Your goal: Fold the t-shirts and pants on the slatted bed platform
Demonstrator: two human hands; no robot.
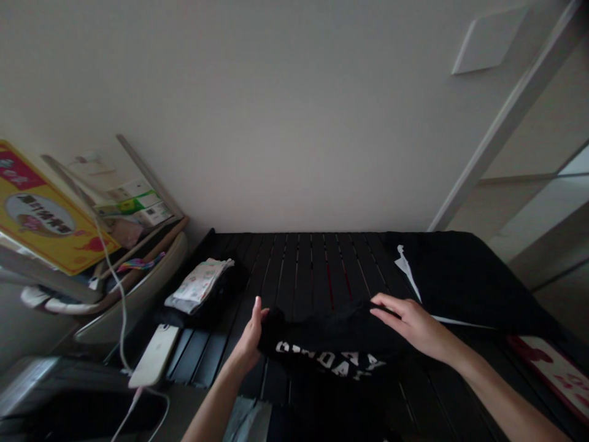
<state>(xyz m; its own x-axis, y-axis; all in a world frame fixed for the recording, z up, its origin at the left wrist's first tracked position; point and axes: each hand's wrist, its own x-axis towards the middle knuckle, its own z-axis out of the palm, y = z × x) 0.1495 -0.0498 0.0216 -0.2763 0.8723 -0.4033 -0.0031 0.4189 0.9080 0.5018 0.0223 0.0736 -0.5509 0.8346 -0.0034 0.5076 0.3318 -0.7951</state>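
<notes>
A black garment with white lettering [317, 334] stretches between my two hands over the dark slatted table [294, 264]. My left hand [252, 334] grips its left edge, thumb pointing up and the other fingers mostly hidden behind the cloth. At the upper right edge of the garment, my right hand [407, 319] pinches the cloth between thumb and fingers. The lower part of the garment hangs toward me and blends into the dark foreground.
Folded clothes [202, 285] are stacked at the table's left, near a white phone [155, 356] with a cable. A black cloth with white edging [478, 288] covers the right side. A red-and-white box [552, 368] lies at the right edge. A yellow box [50, 215] stands far left.
</notes>
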